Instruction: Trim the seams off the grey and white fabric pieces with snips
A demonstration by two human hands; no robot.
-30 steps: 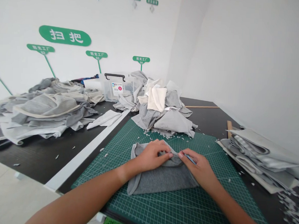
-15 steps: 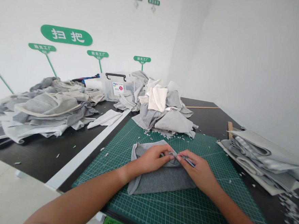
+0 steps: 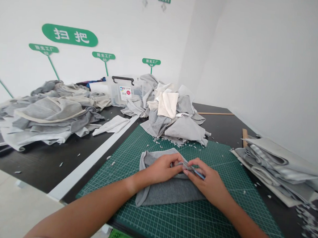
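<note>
Both hands meet at lower centre of the frame, over the green cutting mat [image 3: 195, 223].

Left hand [image 3: 161, 169]: fingers together, pinched on the top edge of the grey fabric piece [image 3: 167, 192]. Thumb and fingertips bunch the cloth at the fold.

Right hand [image 3: 210, 181]: fingers closed round a thin blue-handled tool [image 3: 198, 173]. Its tip points left, at the pinched edge and just beside the left fingertips. Tip contact with the cloth: cannot tell, too small. Tool type unclear too.

The grey fabric piece lies folded and flat on the mat at centre-bottom, with its left end curled up a little. Both forearms come in from the bottom edge.

Surroundings:
- heap of grey and cream cloth [image 3: 175, 116] above the hands, at the mat's far edge, with small white scraps [image 3: 173, 143] scattered in front of it
- larger grey cloth pile [image 3: 47, 113] at mid left on the black table [image 3: 49, 165]
- clear plastic box [image 3: 124, 92] with a black handle behind, centre-left
- flat stack of grey pieces [image 3: 275, 163] at right, touching the mat's edge; wooden ruler [image 3: 244, 135] just behind it
- green wall signs [image 3: 69, 35] at upper left
</note>
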